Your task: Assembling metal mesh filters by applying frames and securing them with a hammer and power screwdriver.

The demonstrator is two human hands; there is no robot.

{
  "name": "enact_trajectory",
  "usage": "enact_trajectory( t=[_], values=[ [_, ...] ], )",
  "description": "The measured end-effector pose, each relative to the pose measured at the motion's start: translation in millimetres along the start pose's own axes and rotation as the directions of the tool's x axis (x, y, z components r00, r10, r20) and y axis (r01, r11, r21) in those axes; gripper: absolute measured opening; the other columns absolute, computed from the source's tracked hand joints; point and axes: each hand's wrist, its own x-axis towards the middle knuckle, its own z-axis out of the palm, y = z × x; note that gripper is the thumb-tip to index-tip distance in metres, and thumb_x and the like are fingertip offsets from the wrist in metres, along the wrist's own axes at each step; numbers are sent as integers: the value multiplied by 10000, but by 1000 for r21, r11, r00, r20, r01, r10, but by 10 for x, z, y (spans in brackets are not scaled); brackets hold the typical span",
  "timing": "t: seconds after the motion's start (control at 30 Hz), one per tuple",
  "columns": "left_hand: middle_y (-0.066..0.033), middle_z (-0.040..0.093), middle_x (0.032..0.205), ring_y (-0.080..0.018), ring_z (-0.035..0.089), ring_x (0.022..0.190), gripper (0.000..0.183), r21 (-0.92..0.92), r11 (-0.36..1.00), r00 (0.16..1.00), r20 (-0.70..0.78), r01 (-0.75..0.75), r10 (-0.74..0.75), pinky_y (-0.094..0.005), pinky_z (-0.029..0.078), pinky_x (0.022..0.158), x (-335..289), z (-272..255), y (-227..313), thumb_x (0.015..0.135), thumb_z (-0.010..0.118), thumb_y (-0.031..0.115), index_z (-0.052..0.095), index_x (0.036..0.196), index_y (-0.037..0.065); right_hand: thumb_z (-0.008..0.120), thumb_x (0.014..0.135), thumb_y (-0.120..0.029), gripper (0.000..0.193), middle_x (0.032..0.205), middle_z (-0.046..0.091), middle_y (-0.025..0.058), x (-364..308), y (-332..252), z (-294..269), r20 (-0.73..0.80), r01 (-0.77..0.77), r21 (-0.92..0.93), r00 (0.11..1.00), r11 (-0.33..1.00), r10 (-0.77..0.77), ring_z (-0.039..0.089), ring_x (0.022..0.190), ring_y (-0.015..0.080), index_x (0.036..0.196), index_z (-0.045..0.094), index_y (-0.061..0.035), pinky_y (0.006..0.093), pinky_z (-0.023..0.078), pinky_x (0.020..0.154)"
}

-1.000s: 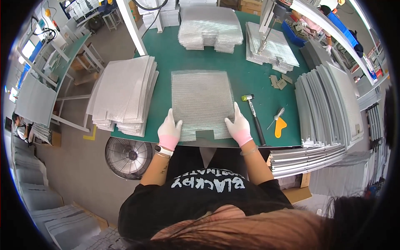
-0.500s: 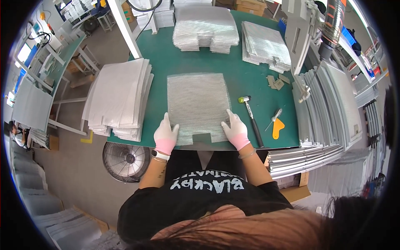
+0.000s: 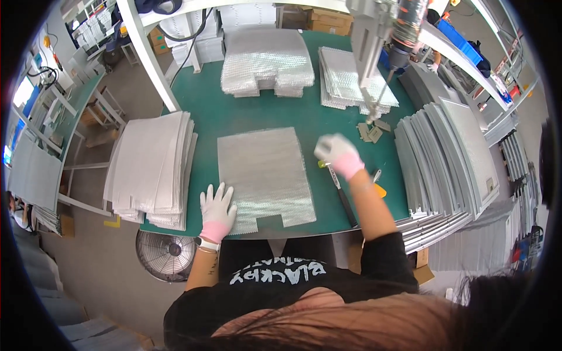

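Note:
In front of me a silvery mesh sheet (image 3: 260, 175) with a square notch in its near edge lies flat on the green tabletop (image 3: 199, 88). My left hand (image 3: 216, 207), in a white glove with a pink cuff, rests open at the sheet's near left edge with fingers spread. Above the table, right of the sheet, is my right hand (image 3: 336, 153) in a matching glove. Its fingers look curled but are smeared by motion, so any contents are hidden. Just beneath it lies a hammer (image 3: 343, 199) with a black grip. Several small grey plates (image 3: 370, 133) lie beyond to the right.
Stacks of mesh sheets stand at the left (image 3: 149, 169), far middle (image 3: 266, 58) and far right (image 3: 345, 76). Framed panels (image 3: 439, 158) line the right edge. A powered driver (image 3: 401, 47) hangs above the table. A yellow tool (image 3: 380, 191) lies partly behind my right arm.
My right hand has left the mesh sheet's right edge and moved up and right, over the hammer head. My left hand has flattened at the left edge. The view has shifted.

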Motion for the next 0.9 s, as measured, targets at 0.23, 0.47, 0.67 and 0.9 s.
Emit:
enact_trajectory(
  t=[0.23, 0.47, 0.67, 0.9],
  values=[
    [-183, 360, 1525, -453, 273, 1411, 635, -22, 1000, 992, 124, 5, -2, -582, 159, 1173, 325, -153, 77, 828, 681, 345, 516, 1402, 129, 774, 715, -524, 856, 1264, 598, 245, 1621, 1060, -668, -91, -614, -158, 789, 773, 608, 592, 1191, 357, 1323, 491, 9, 477, 467, 1007],
    [-303, 177, 1563, -482, 164, 1444, 781, -188, 979, 982, -155, 81, -111, -588, 108, 1178, 80, -354, 219, 808, 721, 255, 374, 1472, 36, 770, 757, -457, 745, 1171, 627, 282, 1521, 1031, -934, -401, -436, 111, 802, 893, 442, 622, 1095, 402, 1268, 535, 31, 434, 486, 968],
    [-256, 250, 1558, -461, 206, 1436, 695, -383, 913, 957, -289, -137, 22, -546, 171, 1177, 79, -315, 323, 845, 678, 263, 414, 1437, 14, 690, 896, -237, 524, 1064, 637, 129, 1242, 1300, -901, -771, 299, 358, 629, 885, 100, 579, 951, 228, 1318, 485, -4, 370, 492, 890],
    [-195, 496, 1419, -296, 479, 1312, 545, -999, -31, 940, -1, 10, 341, -395, 343, 1126, 259, -143, 744, 998, 565, 258, 410, 1444, -16, 726, 772, -104, 863, 1495, 329, 236, -218, -311, -238, -725, 424, 498, 682, 757, 94, 338, 1400, 329, 1471, 263, 102, 413, 242, 1187]
  ],
)
